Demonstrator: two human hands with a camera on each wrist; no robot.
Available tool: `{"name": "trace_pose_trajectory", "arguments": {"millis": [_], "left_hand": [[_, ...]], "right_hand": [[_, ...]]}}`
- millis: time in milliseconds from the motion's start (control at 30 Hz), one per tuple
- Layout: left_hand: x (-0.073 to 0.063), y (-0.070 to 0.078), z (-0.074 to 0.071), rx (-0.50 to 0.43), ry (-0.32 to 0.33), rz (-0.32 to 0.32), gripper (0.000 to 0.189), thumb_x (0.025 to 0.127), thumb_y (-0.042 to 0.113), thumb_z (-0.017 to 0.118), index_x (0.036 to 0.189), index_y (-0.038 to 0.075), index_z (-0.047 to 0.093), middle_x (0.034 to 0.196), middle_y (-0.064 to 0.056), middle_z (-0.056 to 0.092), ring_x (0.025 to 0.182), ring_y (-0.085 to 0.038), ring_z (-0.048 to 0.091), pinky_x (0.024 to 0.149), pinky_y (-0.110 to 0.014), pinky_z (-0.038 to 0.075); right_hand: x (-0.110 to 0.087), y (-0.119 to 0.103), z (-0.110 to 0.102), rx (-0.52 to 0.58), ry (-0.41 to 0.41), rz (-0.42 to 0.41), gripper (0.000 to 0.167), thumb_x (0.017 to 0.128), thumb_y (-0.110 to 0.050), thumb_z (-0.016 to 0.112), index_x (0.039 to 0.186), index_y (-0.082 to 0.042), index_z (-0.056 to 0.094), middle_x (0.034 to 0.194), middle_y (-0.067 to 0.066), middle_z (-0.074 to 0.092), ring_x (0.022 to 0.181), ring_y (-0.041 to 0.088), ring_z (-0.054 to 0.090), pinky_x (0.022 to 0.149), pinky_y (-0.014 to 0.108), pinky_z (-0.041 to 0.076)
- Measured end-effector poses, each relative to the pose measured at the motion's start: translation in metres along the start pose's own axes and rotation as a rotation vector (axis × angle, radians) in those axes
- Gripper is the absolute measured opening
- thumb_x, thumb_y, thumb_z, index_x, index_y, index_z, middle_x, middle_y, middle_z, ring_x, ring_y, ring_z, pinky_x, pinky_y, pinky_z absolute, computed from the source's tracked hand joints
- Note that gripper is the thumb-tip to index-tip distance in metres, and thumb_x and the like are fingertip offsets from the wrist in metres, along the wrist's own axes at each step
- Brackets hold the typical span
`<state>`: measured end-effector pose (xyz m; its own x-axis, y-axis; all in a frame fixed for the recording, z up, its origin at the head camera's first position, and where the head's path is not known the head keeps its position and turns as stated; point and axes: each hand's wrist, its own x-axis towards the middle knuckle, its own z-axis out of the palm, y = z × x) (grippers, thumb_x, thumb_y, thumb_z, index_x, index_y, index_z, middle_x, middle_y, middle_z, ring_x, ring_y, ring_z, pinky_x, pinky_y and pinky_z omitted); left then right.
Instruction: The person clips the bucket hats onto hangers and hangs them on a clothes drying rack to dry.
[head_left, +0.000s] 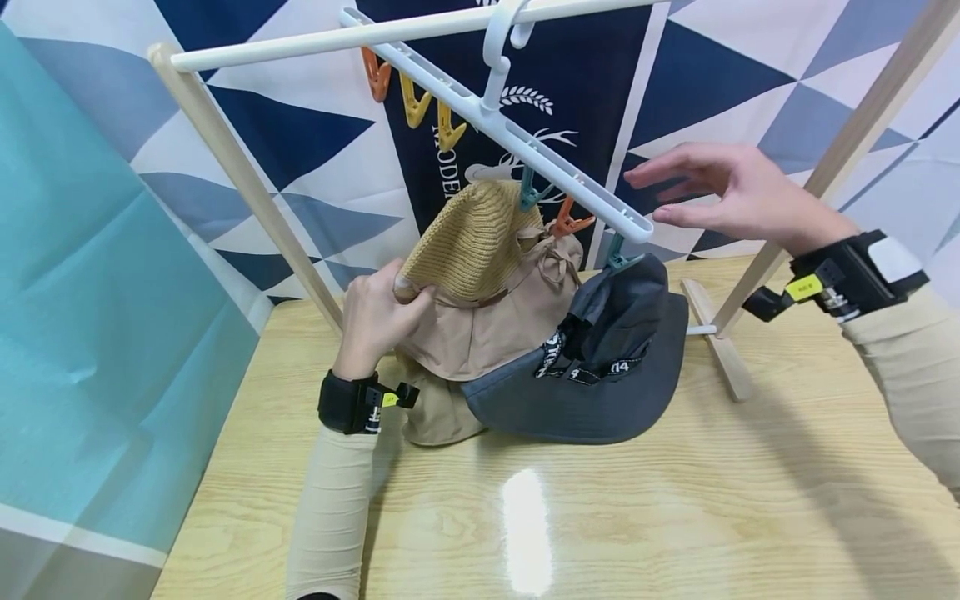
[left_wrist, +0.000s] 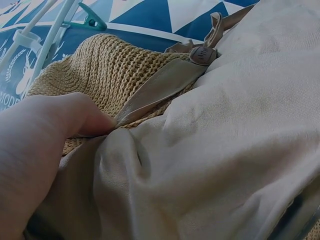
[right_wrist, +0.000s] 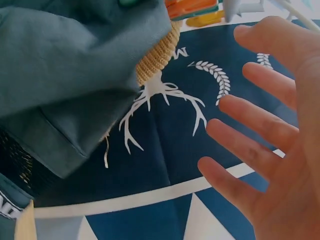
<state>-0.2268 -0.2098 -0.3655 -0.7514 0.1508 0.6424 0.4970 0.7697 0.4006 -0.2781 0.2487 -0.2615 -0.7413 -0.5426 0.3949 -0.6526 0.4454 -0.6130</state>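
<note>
My left hand (head_left: 381,317) pinches the left edge of a beige sun hat with a knitted straw crown (head_left: 468,242) and a cloth brim (head_left: 480,333). In the left wrist view, the thumb (left_wrist: 75,117) presses where the cloth meets the straw weave. This hat hangs under a white clip hanger (head_left: 517,137), near a teal clip (head_left: 532,193) and an orange clip (head_left: 570,221). Beside it a dark grey cap (head_left: 585,400) hangs from another teal clip (head_left: 618,257). Off the hanger's right end, my right hand (head_left: 723,187) is raised with spread fingers, holding nothing.
The hanger hooks over the white rod (head_left: 315,46) of a rack with wooden posts (head_left: 247,183). Orange and yellow clips (head_left: 414,100) hang at its far end. Behind is a patterned cloth (head_left: 315,142); below, a wooden table (head_left: 637,517).
</note>
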Motion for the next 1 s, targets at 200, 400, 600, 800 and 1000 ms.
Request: {"name": "trace_pose_trajectory", "arguments": {"millis": [200, 400, 600, 800, 1000], "left_hand": [[0.001, 0.002, 0.0, -0.009, -0.01, -0.007, 0.032, 0.095, 0.028, 0.076, 0.078, 0.01, 0.056, 0.064, -0.006, 0.052, 0.056, -0.029, 0.05, 0.057, -0.037, 0.033], [0.001, 0.003, 0.001, -0.001, -0.022, -0.022, 0.032, 0.094, 0.03, 0.075, 0.079, 0.01, 0.055, 0.065, -0.004, 0.049, 0.057, -0.029, 0.05, 0.058, -0.038, 0.033], [0.002, 0.006, 0.007, 0.007, -0.037, -0.038, 0.029, 0.095, 0.03, 0.076, 0.082, 0.01, 0.058, 0.065, -0.006, 0.053, 0.059, -0.031, 0.053, 0.058, -0.04, 0.035], [0.004, 0.007, 0.015, -0.004, -0.057, -0.017, 0.022, 0.096, 0.028, 0.076, 0.094, 0.008, 0.068, 0.069, -0.01, 0.06, 0.061, -0.031, 0.054, 0.058, -0.042, 0.038], [0.009, 0.008, 0.024, -0.025, -0.077, 0.018, 0.021, 0.097, 0.027, 0.078, 0.099, 0.008, 0.071, 0.073, -0.009, 0.064, 0.062, -0.03, 0.056, 0.058, -0.041, 0.039]], "right_hand": [[0.014, 0.001, -0.013, -0.082, -0.045, -0.053, 0.054, 0.096, 0.01, 0.077, 0.148, -0.002, 0.069, 0.142, -0.027, 0.069, 0.129, -0.008, 0.067, 0.102, 0.004, 0.052], [0.022, 0.007, -0.02, -0.056, -0.073, -0.009, 0.057, 0.095, 0.009, 0.079, 0.15, -0.004, 0.068, 0.14, -0.025, 0.071, 0.128, -0.007, 0.068, 0.101, 0.003, 0.052], [0.031, 0.013, -0.012, 0.017, -0.126, 0.068, 0.062, 0.098, 0.002, 0.081, 0.156, -0.012, 0.065, 0.142, -0.028, 0.07, 0.13, -0.011, 0.066, 0.1, 0.005, 0.053], [0.053, 0.015, 0.002, 0.041, -0.221, 0.141, 0.066, 0.1, -0.009, 0.08, 0.162, -0.021, 0.06, 0.148, -0.022, 0.071, 0.134, -0.012, 0.063, 0.101, 0.007, 0.053], [0.073, 0.015, 0.011, 0.032, -0.278, 0.166, 0.069, 0.099, -0.009, 0.082, 0.162, -0.023, 0.059, 0.142, -0.025, 0.07, 0.133, -0.009, 0.062, 0.101, 0.009, 0.052]]}}
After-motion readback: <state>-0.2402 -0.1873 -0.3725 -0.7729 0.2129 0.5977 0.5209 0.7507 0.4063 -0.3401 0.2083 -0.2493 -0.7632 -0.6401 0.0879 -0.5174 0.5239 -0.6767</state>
